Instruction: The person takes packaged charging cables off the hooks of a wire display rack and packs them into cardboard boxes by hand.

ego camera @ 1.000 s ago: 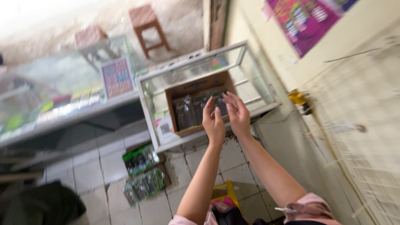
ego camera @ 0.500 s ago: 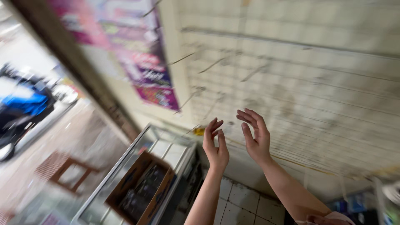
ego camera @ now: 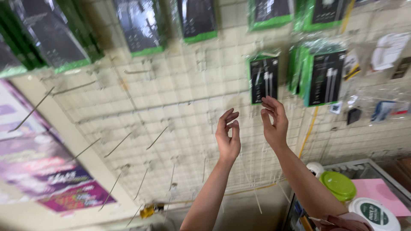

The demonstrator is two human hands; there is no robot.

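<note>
My left hand (ego camera: 227, 136) is raised in front of a white wire grid wall (ego camera: 180, 111), fingers apart and holding nothing. My right hand (ego camera: 274, 123) is raised beside it, also empty, its fingertips just below a hanging black packet with a green edge (ego camera: 263, 79). A thicker bunch of similar packets (ego camera: 323, 77) hangs to the right of it. Bare metal hooks (ego camera: 124, 141) stick out of the grid to the left of my hands.
More black and green packets (ego camera: 197, 19) hang along the top of the grid. A purple poster (ego camera: 47, 171) is on the wall at left. Jars with a green lid (ego camera: 339, 185) and a white lid (ego camera: 373, 213) stand at lower right by a pink sheet (ego camera: 383, 194).
The view has swung up from a glass counter to the grid wall. Both hands have risen with it and now sit just below the hanging packets.
</note>
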